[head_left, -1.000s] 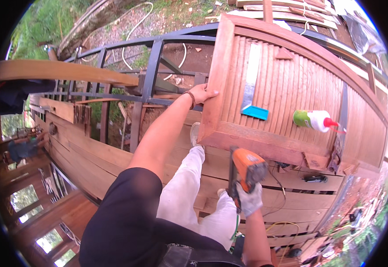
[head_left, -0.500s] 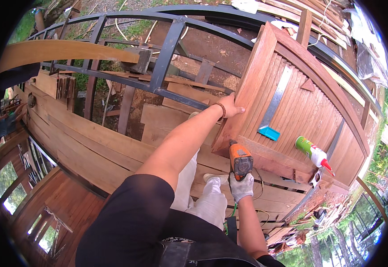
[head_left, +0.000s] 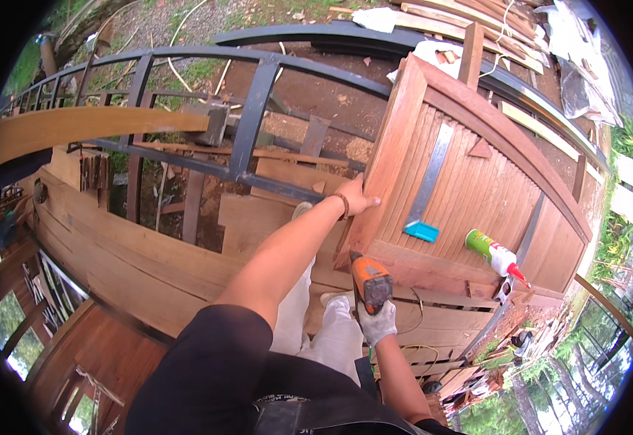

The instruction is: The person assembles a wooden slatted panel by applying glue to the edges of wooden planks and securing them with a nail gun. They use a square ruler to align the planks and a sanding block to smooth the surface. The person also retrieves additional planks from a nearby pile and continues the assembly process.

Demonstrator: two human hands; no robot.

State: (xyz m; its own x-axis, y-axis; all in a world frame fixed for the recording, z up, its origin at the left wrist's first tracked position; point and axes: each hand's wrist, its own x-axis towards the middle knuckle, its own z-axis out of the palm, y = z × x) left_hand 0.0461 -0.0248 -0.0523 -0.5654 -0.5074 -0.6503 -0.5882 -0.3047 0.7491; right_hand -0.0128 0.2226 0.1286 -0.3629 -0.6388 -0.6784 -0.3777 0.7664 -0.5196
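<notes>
A reddish-brown wooden panel (head_left: 443, 262) with a slatted face and an arched far rail lies in front of me. My bare left hand (head_left: 356, 197) grips its left frame piece, thumb over the top, the other fingers partly hidden. In my gloved right hand (head_left: 377, 323) is an orange and black nail gun (head_left: 373, 285), its nose at the frame's near left corner. I cannot tell whether the nose presses on the wood. On the slats rest a try square (head_left: 430, 177) with a turquoise stock, a small wooden triangle (head_left: 480, 148) and a green-and-white glue bottle (head_left: 492, 251) with a red nozzle.
A dark metal frame (head_left: 255, 119) runs along the left and far side. A curved wooden piece (head_left: 92, 125) juts in from the left. Wide planks (head_left: 128, 235) lie at lower left, stacked boards (head_left: 432, 29) at far right. A thin hose (head_left: 424, 348) trails by the right wrist.
The nail gun's nose has shifted left along the near rail, closer to the panel's corner. My left hand keeps its hold on the frame. The whole view has swung slightly.
</notes>
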